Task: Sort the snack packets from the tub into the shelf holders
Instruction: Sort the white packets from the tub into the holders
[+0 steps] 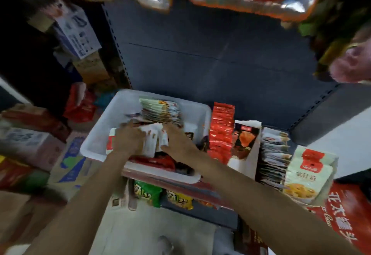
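Note:
A white plastic tub (96, 144) sits on the dark shelf, tilted, with snack packets inside. Both my hands are in it. My left hand (127, 139) and my right hand (179, 144) close from either side round a bunch of white packets (153, 141). A stack of green-and-white packets (160, 111) stands at the tub's far side, and red packets (158, 161) lie near its front rim. Right of the tub stand shelf holders: a row of red packets (220, 132), a white cardboard holder (248, 142) with dark packets, and a row of silvery packets (274, 158).
A pale green bag (311, 172) and a red bag (345, 216) stand at the shelf's right end. Green and yellow packets (160, 194) sit on the shelf below. Cardboard boxes (68, 166) pile up at the left. A hand of another person (351, 64) shows at the upper right.

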The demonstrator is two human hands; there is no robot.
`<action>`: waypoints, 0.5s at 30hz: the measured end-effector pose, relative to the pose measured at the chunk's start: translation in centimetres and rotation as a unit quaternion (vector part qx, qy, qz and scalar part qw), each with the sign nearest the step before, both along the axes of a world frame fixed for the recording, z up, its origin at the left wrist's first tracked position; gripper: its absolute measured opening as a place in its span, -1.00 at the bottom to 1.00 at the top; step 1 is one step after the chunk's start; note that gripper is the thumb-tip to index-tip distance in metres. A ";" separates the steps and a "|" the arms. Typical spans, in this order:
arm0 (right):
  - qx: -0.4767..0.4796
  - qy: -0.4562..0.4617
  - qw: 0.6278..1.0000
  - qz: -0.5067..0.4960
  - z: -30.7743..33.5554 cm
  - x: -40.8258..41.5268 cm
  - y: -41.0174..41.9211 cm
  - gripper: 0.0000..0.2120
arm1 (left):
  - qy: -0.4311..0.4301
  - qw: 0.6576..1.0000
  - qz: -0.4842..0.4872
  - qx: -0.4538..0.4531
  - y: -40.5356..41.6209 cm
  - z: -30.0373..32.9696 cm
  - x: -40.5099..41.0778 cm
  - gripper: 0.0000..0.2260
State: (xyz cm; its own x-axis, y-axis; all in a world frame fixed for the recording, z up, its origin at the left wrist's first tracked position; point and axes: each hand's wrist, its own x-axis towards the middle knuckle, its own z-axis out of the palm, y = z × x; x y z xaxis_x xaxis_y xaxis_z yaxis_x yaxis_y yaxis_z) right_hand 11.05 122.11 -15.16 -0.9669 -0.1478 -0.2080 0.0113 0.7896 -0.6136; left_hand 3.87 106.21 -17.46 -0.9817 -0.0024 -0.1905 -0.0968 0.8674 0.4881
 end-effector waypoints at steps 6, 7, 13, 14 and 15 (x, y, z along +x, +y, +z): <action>0.096 -0.067 0.989 0.088 -3.2 -3.1 -4.1 -0.30 | -0.117 0.991 -0.005 -0.071 -5.1 -2.6 -2.5 -0.21; 0.111 -0.069 0.986 0.101 -3.5 -3.3 -4.5 -0.32 | -0.129 0.990 -0.006 -0.065 -5.4 -3.0 -2.7 -0.20; 0.236 -0.073 0.966 0.081 -4.6 -4.1 -5.3 -0.41 | -0.153 0.987 0.009 -0.039 -5.7 -3.8 -3.4 -0.10; 0.234 -0.085 0.967 0.060 -4.7 -4.2 -5.4 -0.41 | -0.150 0.987 0.014 -0.046 -5.5 -3.6 -3.5 -0.12; 0.228 -0.096 0.968 0.044 -4.9 -4.2 -5.3 -0.40 | -0.147 0.988 0.022 -0.053 -5.3 -3.3 -3.4 -0.15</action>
